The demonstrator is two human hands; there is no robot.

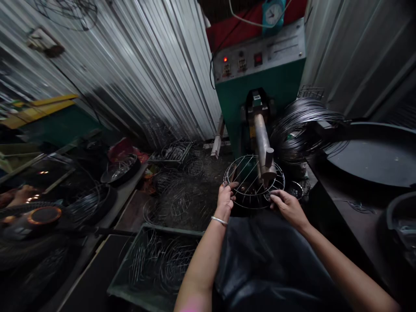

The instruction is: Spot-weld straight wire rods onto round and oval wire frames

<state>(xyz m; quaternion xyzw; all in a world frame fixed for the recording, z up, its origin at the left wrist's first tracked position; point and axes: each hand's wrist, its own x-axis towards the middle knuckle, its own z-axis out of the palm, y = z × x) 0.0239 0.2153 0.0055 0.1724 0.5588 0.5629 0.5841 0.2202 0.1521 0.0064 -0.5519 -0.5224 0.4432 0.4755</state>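
Observation:
A round wire rack (244,189), with a rim ring and parallel bars across it, is held in front of me at the spot welder's electrode arm (262,141). The arm's blunt metal tip reaches over the right half of the rack. My left hand (226,199), a pale bangle at its wrist, is closed on the rack's left rim. On the right, my right hand (287,206) pinches at the rim with thumb and fingers. Whether a small loose wire is also between those fingers, I cannot make out.
The green machine (260,78) has a lit red lamp. To its right hang coiled wires (305,123) beside a large dark basin (370,160). A green crate (125,277) of wire pieces sits lower left. Another person's hand (22,195) shows at far left.

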